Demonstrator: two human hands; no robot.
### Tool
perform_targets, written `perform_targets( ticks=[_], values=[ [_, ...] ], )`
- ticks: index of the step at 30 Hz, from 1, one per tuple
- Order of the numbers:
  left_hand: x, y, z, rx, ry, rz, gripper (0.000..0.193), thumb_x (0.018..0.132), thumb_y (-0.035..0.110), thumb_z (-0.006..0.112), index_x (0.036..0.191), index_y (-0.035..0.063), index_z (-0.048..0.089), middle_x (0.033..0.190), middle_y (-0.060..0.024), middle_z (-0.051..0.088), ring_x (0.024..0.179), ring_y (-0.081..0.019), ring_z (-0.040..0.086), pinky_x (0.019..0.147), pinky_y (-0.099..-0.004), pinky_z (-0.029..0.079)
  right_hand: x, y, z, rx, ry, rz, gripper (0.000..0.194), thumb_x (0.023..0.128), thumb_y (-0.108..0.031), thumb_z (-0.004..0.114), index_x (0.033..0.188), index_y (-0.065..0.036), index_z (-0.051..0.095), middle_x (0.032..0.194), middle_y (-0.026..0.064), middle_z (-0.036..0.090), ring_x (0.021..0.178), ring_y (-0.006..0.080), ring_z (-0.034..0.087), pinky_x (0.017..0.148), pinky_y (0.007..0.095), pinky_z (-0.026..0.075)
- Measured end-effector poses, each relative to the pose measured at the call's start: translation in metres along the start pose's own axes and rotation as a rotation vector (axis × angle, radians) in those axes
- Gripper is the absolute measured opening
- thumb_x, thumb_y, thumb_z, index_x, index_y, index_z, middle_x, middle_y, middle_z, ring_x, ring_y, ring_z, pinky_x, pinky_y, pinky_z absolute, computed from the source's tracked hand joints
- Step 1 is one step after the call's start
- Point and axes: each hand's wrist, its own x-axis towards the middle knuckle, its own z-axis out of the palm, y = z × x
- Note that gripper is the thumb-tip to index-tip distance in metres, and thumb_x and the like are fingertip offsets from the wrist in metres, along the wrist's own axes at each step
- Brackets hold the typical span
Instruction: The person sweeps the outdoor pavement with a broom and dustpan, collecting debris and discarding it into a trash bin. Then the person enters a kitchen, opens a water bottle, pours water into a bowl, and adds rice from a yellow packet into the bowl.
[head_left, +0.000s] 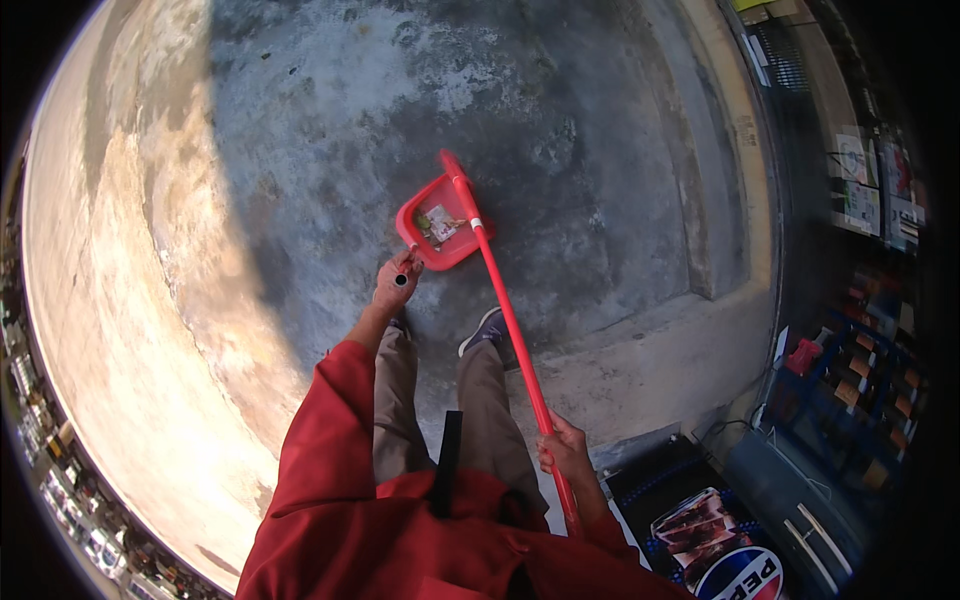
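Note:
My left hand (395, 280) grips the upright handle of a red plastic dustpan (439, 259), its round open end showing at the fist. Litter (440, 223), with a pale wrapper and greenish bits, lies in the pan. My right hand (564, 450) is closed round the red pole of a long-handled broom (512, 315), which slants up and to the left. The broom's red head (456, 171) is over the far right edge of the pan. Its bristles are hidden or blurred.
Worn concrete floor (337, 150) lies in shade, with a sunlit strip (180, 315) to the left. A low concrete ledge (645, 352) runs along the right and near side. At the lower right stands a dark Pepsi-branded cooler (675, 517); shelves with goods (855, 375) are behind glass.

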Motion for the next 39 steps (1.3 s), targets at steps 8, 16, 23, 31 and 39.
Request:
perform_targets(
  ticks=[8, 16, 23, 31, 39],
  values=[
    [-0.011, 0.015, -0.037, -0.056, 0.091, -0.114, 0.02, 0.081, 0.024, 0.059, 0.082, 0.0035, 0.058, 0.073, -0.0119, 0.061, 0.07, -0.0203, 0.06, 0.067, -0.0329, 0.046, 0.005, -0.062, 0.014, -0.274, 0.101, -0.25, 0.062, 0.082, 0.0, 0.049, 0.14, -0.005, 0.029, 0.065, 0.0007, 0.048, 0.044, 0.0069, 0.043, 0.039, 0.0233, 0.038],
    [-0.015, 0.011, -0.093, -0.064, 0.233, -0.112, 0.018, 0.081, 0.021, 0.058, 0.082, 0.0032, 0.057, 0.069, -0.0136, 0.058, 0.066, -0.0225, 0.058, 0.064, -0.0341, 0.045, 0.118, -0.151, 0.103, -0.518, 0.144, -0.41, 0.061, 0.084, -0.008, 0.054, 0.139, -0.003, 0.03, 0.061, -0.0013, 0.046, 0.045, 0.007, 0.044, 0.038, 0.0236, 0.038],
    [-0.018, -0.014, -0.141, 0.021, 0.415, -0.202, 0.018, 0.08, 0.022, 0.059, 0.081, 0.0044, 0.058, 0.074, -0.0149, 0.062, 0.072, -0.0291, 0.062, 0.066, -0.0363, 0.047, 0.182, -0.178, 0.169, -0.575, -0.005, -0.382, 0.06, 0.082, -0.01, 0.056, 0.136, 0.0, 0.034, 0.069, 0.0048, 0.055, 0.049, 0.0115, 0.052, 0.043, 0.0259, 0.043],
    [-0.013, -0.064, -0.184, -0.062, 0.513, -0.23, 0.02, 0.082, 0.023, 0.06, 0.081, 0.0031, 0.059, 0.071, -0.0133, 0.061, 0.069, -0.0239, 0.061, 0.066, -0.0345, 0.046, 0.232, -0.138, 0.226, -1.146, 0.071, -0.67, 0.061, 0.078, -0.018, 0.054, 0.133, 0.003, 0.036, 0.097, 0.0294, 0.061, 0.094, 0.0391, 0.06, 0.078, 0.0397, 0.048],
    [-0.014, -0.097, -0.197, -0.278, 0.587, -0.272, 0.015, 0.081, 0.015, 0.06, 0.079, 0.001, 0.06, 0.067, -0.0064, 0.06, 0.064, -0.0127, 0.056, 0.062, -0.0285, 0.045, 0.077, -0.138, 0.203, -0.314, -0.319, 0.074, 0.063, 0.085, -0.002, 0.054, 0.142, -0.013, 0.029, 0.071, 0.0037, 0.049, 0.046, 0.0068, 0.042, 0.041, 0.0228, 0.038]
  ],
)
